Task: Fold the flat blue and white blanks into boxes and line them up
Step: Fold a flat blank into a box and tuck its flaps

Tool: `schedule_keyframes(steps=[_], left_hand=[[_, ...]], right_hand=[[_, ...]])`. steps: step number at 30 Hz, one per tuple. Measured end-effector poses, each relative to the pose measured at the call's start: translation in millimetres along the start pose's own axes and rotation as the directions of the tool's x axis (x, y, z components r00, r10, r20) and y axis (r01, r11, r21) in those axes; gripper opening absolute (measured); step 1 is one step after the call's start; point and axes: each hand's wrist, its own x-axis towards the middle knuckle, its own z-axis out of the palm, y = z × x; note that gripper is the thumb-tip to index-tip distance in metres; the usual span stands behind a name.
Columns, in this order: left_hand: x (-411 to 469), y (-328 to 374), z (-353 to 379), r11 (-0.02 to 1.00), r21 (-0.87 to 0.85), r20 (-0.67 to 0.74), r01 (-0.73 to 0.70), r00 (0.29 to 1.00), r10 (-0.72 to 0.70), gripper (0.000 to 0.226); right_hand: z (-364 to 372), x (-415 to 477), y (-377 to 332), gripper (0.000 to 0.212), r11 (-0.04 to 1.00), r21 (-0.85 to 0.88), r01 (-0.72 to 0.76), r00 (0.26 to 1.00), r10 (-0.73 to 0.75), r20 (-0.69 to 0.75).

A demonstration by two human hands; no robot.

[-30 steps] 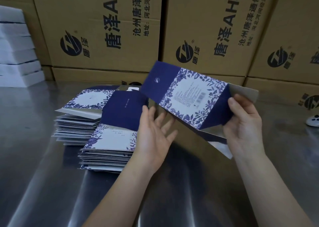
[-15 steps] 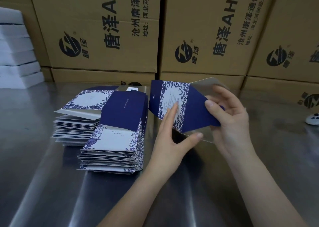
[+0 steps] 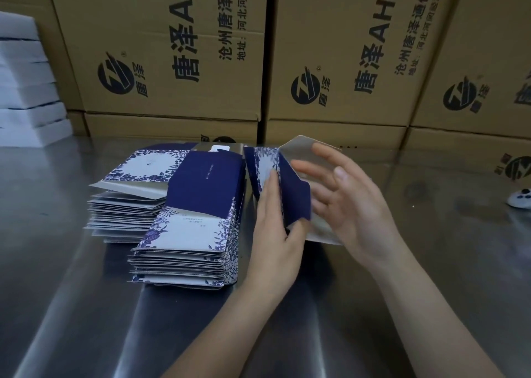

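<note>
Just right of the stack (image 3: 186,228), our left hand (image 3: 275,234) pinches a half-folded blank (image 3: 296,194) over the surface (image 3: 86,306), fingers (image 3: 271,189) flat, thumb beneath; our right hand (image 3: 347,202) hovers, fingers spread wide. That lone pinch may let the panels spring flat.

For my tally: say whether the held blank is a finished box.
Half-folded: the blank in the left hand has its grey flap open.

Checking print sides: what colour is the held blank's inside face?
The blank is plain grey inside; head view.
</note>
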Motion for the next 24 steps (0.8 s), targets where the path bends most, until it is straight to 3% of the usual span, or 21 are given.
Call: schedule_keyframes(steps=[3, 6, 8, 11, 13, 14, 16, 19, 22, 24], left_hand=[[1.2, 3.1, -2.7, 0.999, 0.020, -0.068, 0.034, 0.997, -0.033, 0.049], [5.0, 7.2, -6.8, 0.993, -0.007, -0.199, 0.119, 0.973, -0.118, 0.041], [6.7, 10.5, -7.9, 0.985, -0.068, -0.265, 0.159, 0.949, -0.172, 0.041], [7.2, 16.7, -8.8, 0.974, -0.143, -0.331, 0.176, 0.919, -0.214, 0.043], [8.3, 19.6, -9.9, 0.971, -0.171, -0.378, 0.169, 0.898, -0.223, 0.045], [9.0, 21.0, -10.5, 0.971, -0.178, -0.404, 0.157, 0.888, -0.218, 0.046], [10.0, 22.9, -12.0, 0.974, -0.182, -0.456, 0.131, 0.867, -0.202, 0.048], [11.4, 22.3, -14.3, 0.977, -0.185, -0.523, 0.104, 0.832, -0.187, 0.047], [14.3, 20.6, -17.9, 0.978, -0.189, -0.559, 0.082, 0.810, -0.176, 0.043], [15.8, 19.4, -19.0, 0.974, -0.212, -0.560, 0.075, 0.808, -0.184, 0.040]], right_hand=[[-3.0, -1.0, -1.8, 0.033, 0.982, -0.153, 0.107, 0.991, -0.119, -0.069], [-6.8, -3.3, -3.9, 0.040, 0.868, -0.430, 0.248, 0.906, -0.365, -0.215], [-9.5, -4.3, -6.3, 0.049, 0.749, -0.585, 0.311, 0.831, -0.513, -0.214], [-8.6, -5.2, -8.0, 0.048, 0.461, -0.800, 0.385, 0.735, -0.677, -0.037], [-5.8, -5.1, -6.8, 0.042, 0.295, -0.892, 0.343, 0.719, -0.694, 0.047], [-4.3, -5.3, -6.1, 0.040, 0.261, -0.913, 0.314, 0.725, -0.686, 0.053], [-2.5, -6.8, -6.4, 0.037, 0.265, -0.923, 0.279, 0.734, -0.678, 0.027], [-5.9, -12.0, -12.3, 0.032, 0.356, -0.886, 0.297, 0.729, -0.684, -0.031], [-14.8, -17.1, -19.1, 0.029, 0.513, -0.791, 0.333, 0.752, -0.651, -0.106], [-19.6, -19.4, -20.7, 0.036, 0.659, -0.670, 0.343, 0.811, -0.567, -0.143]])
